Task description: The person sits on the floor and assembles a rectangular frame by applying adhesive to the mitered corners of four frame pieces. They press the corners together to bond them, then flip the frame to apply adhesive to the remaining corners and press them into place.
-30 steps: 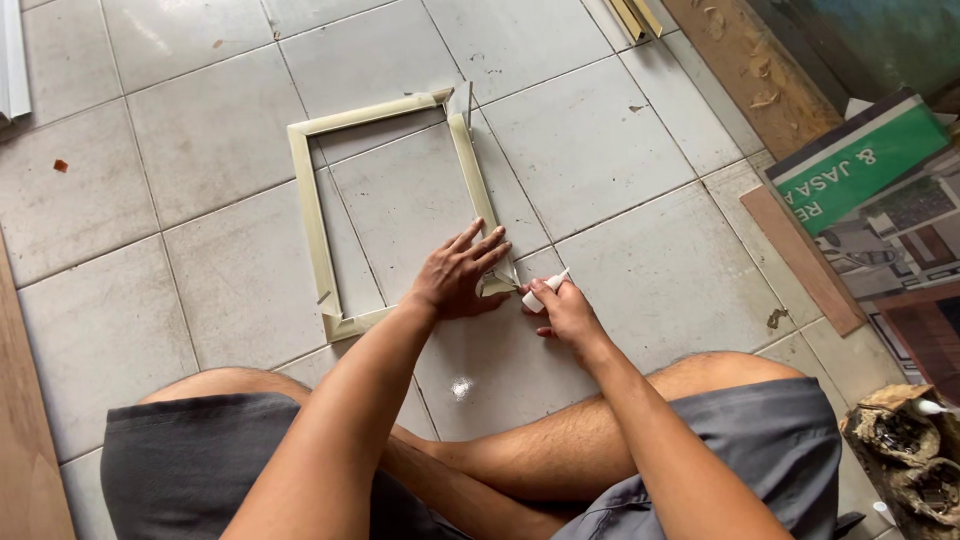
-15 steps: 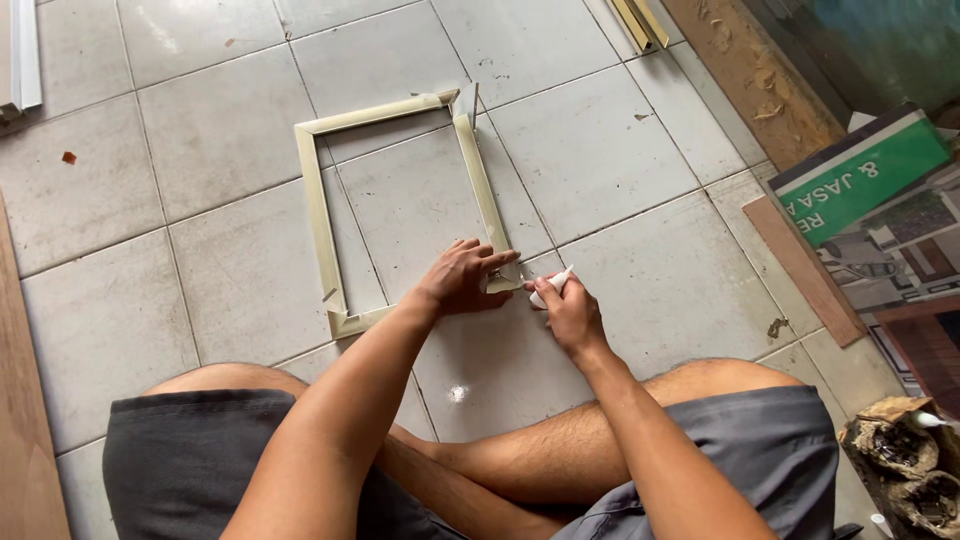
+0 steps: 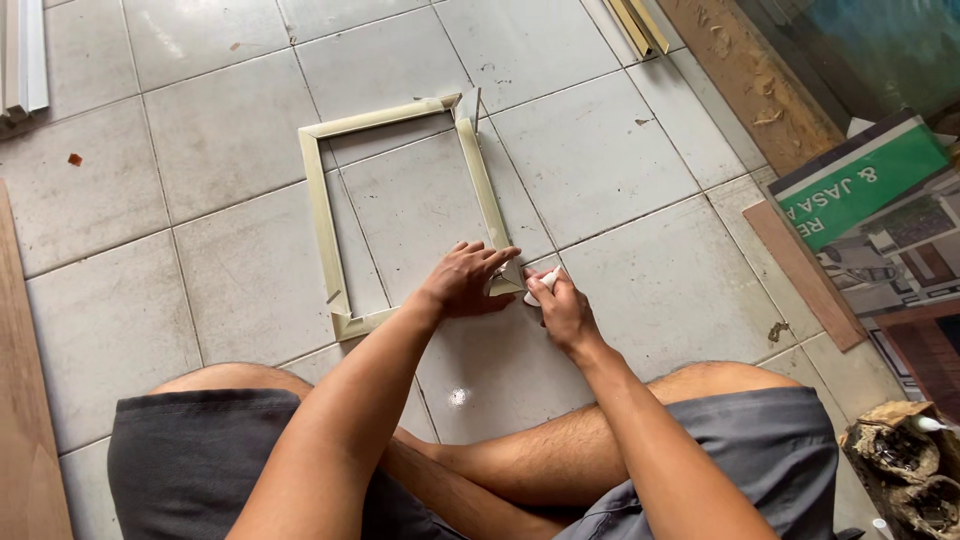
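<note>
Two hands met at the near right corner of a pale rectangular frame (image 3: 325, 215) that lay flat on the grey tiled floor (image 3: 640, 150), in the middle of the view. Frame: thin cream-coloured strips, four sides, mitred corners; the far right corner stood slightly open, one strip end sticking up past the other. The near strip ran from the near left corner under the left hand.

Left hand (image 3: 465, 283): lay palm down on the frame's near right corner, fingers (image 3: 497, 258) held close together and extended to the right, pressing on the joint. The corner itself was mostly hidden beneath them; only its tip showed just past the fingertips.

Right hand (image 3: 565, 312): just right of that corner, fingers curled and pinching a small white object (image 3: 545, 284), its tip pointed at the corner. What kind of tool it was could not be told. The two hands were almost touching.

Person seated cross-legged, grey shorts (image 3: 190, 460) near. Further right: a wooden board (image 3: 800, 280) and a green-and-white printed sheet (image 3: 860, 185) along the floor's edge.
</note>
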